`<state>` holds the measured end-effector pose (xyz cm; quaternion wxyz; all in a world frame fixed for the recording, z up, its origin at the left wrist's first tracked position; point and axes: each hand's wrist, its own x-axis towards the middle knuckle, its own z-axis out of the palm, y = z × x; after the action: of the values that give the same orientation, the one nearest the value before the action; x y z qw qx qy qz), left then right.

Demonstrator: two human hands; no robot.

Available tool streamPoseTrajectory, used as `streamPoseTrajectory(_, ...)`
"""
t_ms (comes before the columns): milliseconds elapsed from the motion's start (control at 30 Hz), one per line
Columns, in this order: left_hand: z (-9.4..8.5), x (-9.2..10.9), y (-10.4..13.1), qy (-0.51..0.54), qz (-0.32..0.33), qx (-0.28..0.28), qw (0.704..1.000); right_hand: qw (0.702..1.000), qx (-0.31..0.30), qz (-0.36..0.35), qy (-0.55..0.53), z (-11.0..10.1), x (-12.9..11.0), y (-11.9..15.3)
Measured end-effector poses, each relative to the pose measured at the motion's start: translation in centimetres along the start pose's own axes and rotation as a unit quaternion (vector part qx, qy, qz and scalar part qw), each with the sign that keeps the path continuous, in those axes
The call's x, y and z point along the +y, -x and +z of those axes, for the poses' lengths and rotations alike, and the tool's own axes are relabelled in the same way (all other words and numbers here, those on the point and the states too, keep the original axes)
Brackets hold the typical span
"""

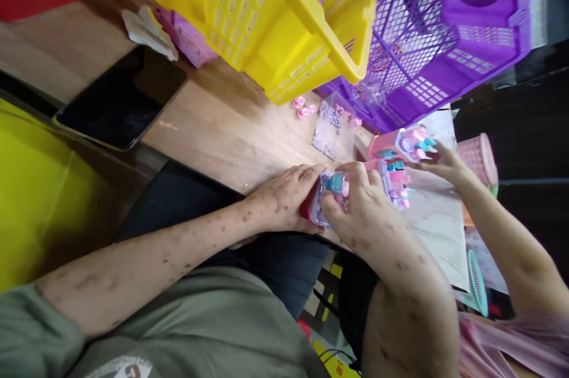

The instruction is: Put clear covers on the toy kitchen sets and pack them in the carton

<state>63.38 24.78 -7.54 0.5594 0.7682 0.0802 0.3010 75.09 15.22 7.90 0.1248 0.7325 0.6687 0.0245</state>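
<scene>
your left hand (pixel 284 200) + right hand (pixel 362 203) both clamped on small clear toy pack (pixel 331 197), pinched between them at bench (pixel 231 129) edge | pack's long axis runs hand to hand, blue piece facing up | co-worker's hand (pixel 444 162) holds pink toy (pixel 411 144) just beyond your right hand
</scene>
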Motion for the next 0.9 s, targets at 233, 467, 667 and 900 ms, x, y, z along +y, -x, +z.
streamPoseTrajectory(233, 0.0, 0.1, -0.2, 0.023, 0.000, 0.002, 1.000, 0.990, -0.018, 0.135, -0.042, -0.3, -1.6, -0.8)
streamPoseTrajectory(467, -0.4, 0.3, -0.2, 0.011, 0.009, -0.009, 1.000, 0.985, -0.012, 0.123, -0.116, 0.3, -1.3, -1.5)
streamPoseTrajectory(667, -0.4, 0.4, -0.3, 0.007, 0.008, -0.013, 1.000, 0.981, -0.004, 0.152, -0.120, 0.6, -1.1, -1.5)
streamPoseTrajectory(900, -0.8, 0.1, -0.4, 0.025, -0.005, -0.020, 0.999, 0.964, -0.027, 0.127, -0.232, -0.7, 2.1, -1.2)
